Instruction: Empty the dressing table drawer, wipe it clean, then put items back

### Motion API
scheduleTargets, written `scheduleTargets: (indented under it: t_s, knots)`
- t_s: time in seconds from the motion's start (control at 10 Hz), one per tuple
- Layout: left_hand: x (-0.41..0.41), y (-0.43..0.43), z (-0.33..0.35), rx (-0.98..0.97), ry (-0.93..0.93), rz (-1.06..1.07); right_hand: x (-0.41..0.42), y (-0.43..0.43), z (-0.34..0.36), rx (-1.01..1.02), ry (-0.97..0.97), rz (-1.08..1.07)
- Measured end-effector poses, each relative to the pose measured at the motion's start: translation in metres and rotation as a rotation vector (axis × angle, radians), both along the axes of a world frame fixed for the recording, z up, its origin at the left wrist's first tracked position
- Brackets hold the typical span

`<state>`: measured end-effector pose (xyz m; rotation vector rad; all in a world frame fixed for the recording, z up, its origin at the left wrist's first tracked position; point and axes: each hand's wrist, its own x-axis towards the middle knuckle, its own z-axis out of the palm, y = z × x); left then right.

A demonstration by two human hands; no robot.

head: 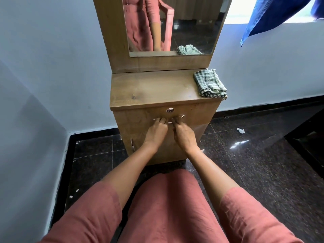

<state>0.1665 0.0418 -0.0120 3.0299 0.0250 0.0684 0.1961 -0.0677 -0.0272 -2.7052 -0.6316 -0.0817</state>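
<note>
A narrow wooden dressing table [150,88] stands against the wall with a mirror above it. Its drawer front [196,113] is closed and carries a round lock [169,110] above a metal bar handle [182,116]. My left hand [156,131] grips the left part of the handle with curled fingers. My right hand [184,133] grips the right part beside it. A folded checked cloth [209,84] lies on the right back corner of the tabletop. The drawer's contents are hidden.
Below the drawer is a cupboard door [140,146]. A dark polished floor [245,163] surrounds the table, with a scrap of white paper [240,130] to the right. A blue cloth [266,16] hangs at the upper right. Dark furniture [308,130] stands at the right edge.
</note>
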Motion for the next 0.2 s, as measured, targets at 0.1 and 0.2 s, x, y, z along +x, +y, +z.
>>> scheduleTargets:
  t_s: [0.1,0.2]
  knots:
    - [-0.009,0.004,-0.008,-0.004,-0.025,-0.045,-0.01,-0.002,-0.004,-0.081,0.013,0.026]
    - [-0.022,0.01,-0.006,0.028,-0.017,-0.056,-0.017,-0.001,0.0,-0.154,0.03,0.071]
